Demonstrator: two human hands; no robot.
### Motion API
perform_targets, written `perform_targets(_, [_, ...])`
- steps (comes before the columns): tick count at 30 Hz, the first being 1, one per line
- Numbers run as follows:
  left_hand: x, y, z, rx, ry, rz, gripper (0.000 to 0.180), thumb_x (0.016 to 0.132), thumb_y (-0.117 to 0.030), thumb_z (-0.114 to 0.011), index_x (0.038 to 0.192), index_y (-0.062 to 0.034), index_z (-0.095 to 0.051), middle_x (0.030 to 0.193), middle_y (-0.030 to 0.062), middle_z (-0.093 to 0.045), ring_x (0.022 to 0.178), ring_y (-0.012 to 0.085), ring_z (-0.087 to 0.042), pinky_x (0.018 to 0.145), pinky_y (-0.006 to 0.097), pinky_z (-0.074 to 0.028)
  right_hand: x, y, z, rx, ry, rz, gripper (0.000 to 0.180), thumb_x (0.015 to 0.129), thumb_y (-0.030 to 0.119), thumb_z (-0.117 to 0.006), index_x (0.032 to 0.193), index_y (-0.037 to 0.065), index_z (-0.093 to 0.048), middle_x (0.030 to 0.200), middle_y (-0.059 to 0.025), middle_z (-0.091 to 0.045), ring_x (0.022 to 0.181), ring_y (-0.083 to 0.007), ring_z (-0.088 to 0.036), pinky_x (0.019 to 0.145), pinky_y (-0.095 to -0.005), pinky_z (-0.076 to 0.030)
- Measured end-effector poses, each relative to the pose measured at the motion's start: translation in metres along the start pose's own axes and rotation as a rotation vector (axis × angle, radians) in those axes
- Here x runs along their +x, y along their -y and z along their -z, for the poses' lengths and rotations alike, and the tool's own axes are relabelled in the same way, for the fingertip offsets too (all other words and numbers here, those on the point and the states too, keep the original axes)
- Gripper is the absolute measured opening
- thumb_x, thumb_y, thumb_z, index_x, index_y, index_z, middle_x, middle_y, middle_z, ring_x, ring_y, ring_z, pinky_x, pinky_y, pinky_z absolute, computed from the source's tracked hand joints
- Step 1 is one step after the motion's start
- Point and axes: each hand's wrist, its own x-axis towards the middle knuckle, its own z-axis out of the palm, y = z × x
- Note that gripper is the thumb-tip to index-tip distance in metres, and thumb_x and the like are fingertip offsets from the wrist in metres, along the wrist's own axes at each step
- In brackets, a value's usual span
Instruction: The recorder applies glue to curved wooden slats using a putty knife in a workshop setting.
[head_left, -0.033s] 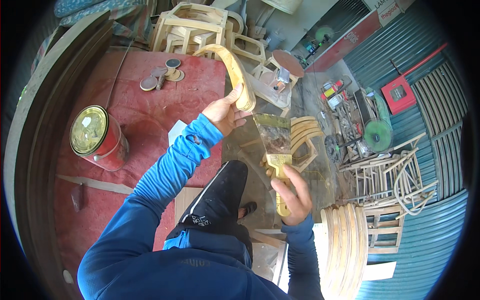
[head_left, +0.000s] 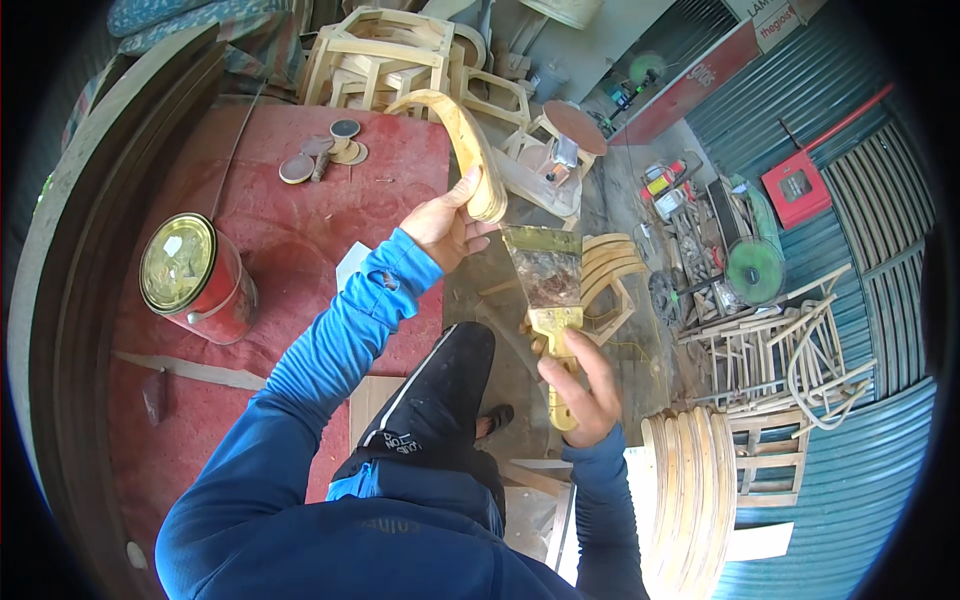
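Note:
My left hand (head_left: 449,228) grips the near end of a curved, pale wooden piece (head_left: 466,140), thumb on top. The piece arches away over the far right corner of the red-covered table (head_left: 280,225). In my right hand (head_left: 588,392) is a putty knife (head_left: 556,345), held by its yellow handle with the blade pointing up. Its wide blade looks smeared and stained. The blade is close to the wooden piece's near end, with a narrow gap between them.
A red paint can (head_left: 225,300) with a gold lid stands on the table's left. Farther back lie several sanding discs (head_left: 297,168). Wooden frames (head_left: 385,45) are stacked behind the table. Bent wooden parts (head_left: 690,490) stand at my right, near a green fan (head_left: 755,270).
The putty knife has shifted very slightly left and its blade has turned a little. My left hand and the wooden piece have moved left only a touch.

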Motion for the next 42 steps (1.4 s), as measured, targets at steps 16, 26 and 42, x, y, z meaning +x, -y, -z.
perform_targets(16, [-0.041,-0.033,0.008,-0.138,0.043,-0.088,0.034,0.100,-0.038,-0.061,0.122,-0.0124,-0.065,0.105,0.0030,-0.074,0.095,0.0177,-0.070,0.092,0.037,-0.053,0.049,-0.043,-0.013,-0.054,0.162,0.478,0.044,0.074,0.003,-0.081,0.115,0.016,-0.073,0.134,-0.0136,-0.058,0.108,-0.0345,-0.067,0.082,-0.0391,-0.061])
perform_targets(26, [-0.054,-0.038,0.016,-0.161,0.028,-0.129,0.033,0.100,-0.038,-0.061,0.121,-0.0134,-0.065,0.104,0.0030,-0.074,0.092,0.0179,-0.070,0.090,0.038,-0.054,0.055,-0.048,-0.024,-0.040,0.223,0.509,0.043,0.073,0.002,-0.078,0.115,0.012,-0.072,0.134,-0.0159,-0.059,0.109,-0.0360,-0.066,0.084,-0.0407,-0.060])
perform_targets(42, [-0.027,-0.004,0.027,-0.046,0.034,0.066,0.041,0.092,-0.056,-0.064,0.112,-0.0201,-0.068,0.096,-0.0017,-0.071,0.099,0.0214,-0.061,0.100,0.044,-0.040,0.095,0.021,0.027,0.073,0.112,-0.062,0.033,0.078,-0.005,-0.076,0.110,0.003,-0.070,0.109,-0.0164,-0.071,0.092,-0.0301,-0.071,0.078,-0.0349,-0.057])
